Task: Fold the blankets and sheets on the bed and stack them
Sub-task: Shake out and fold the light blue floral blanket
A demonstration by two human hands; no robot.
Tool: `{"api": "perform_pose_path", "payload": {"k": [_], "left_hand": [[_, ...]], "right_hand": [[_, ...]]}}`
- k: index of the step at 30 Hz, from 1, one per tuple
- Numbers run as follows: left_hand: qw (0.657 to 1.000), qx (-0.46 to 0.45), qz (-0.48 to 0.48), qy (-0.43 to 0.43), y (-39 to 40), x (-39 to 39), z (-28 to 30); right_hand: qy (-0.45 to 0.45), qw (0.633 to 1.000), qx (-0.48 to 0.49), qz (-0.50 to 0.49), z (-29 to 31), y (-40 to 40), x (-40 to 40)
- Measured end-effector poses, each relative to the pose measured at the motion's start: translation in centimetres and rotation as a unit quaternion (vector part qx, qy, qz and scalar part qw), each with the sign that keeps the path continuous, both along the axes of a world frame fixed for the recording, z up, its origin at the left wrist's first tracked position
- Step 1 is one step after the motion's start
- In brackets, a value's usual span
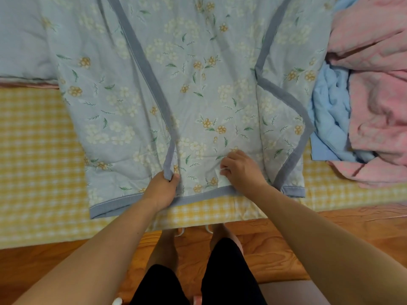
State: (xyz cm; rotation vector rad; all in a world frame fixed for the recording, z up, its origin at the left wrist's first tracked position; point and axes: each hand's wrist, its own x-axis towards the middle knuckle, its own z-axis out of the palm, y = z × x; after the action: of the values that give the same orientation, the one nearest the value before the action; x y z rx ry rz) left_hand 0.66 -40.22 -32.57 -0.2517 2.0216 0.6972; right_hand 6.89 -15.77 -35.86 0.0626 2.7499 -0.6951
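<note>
Head view, looking down at the near edge of a bed. A floral blanket [198, 89] with grey binding lies across the yellow checked sheet [39, 150]; both its side panels are folded inward, their bound edges running diagonally toward the near hem. Its far end is cut off by the top of the frame. The left hand [161, 190] pinches the near end of the left panel's binding between thumb and curled fingers. The right hand [240, 170] rests on the blanket just above the near hem, its fingers curled around a small white tag [223, 180]; the fingertips are hidden under the hand, so the exact grip is hard to make out, though it appears to be a pinch. At the right, a crumpled pink blanket [378, 102] lies over a light blue sheet [330, 119], both partly cut off by the frame edge. Below the bed edge, the wooden floor [286, 249] and the person's legs are seen; the feet are partly hidden beneath the overhanging sheet.
</note>
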Motion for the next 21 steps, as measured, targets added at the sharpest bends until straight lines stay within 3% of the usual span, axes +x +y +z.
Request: {"api": "perform_pose_path", "payload": {"k": [3, 5, 9, 11, 15, 21], "left_hand": [[1.0, -0.003, -0.006, 0.001, 0.0, 0.0, 0.1], [1.0, -0.004, -0.01, -0.001, 0.2, 0.0, 0.2], [1.0, -0.005, -0.007, -0.002, 0.4, 0.0, 0.1], [1.0, -0.009, -0.007, -0.003, 0.5, -0.1, 0.0], [0.999, -0.03, -0.011, -0.002, 1.1, -0.1, 0.2], [0.999, -0.044, -0.016, -0.004, 1.3, -0.1, 0.5]], "right_hand": [[0.004, 0.998, 0.055, 0.035, -0.7, 0.6, -0.7], [-0.021, 0.997, 0.074, -0.011, -0.5, 1.2, -0.7], [-0.021, 0.99, 0.013, -0.138, 1.1, 1.1, -0.6], [-0.002, 0.991, -0.01, -0.131, 1.7, 0.0, 0.0], [-0.077, 0.99, -0.038, -0.108, 1.5, -3.4, 1.7], [-0.097, 0.991, -0.066, -0.063, 0.5, -3.8, 2.7]]}}
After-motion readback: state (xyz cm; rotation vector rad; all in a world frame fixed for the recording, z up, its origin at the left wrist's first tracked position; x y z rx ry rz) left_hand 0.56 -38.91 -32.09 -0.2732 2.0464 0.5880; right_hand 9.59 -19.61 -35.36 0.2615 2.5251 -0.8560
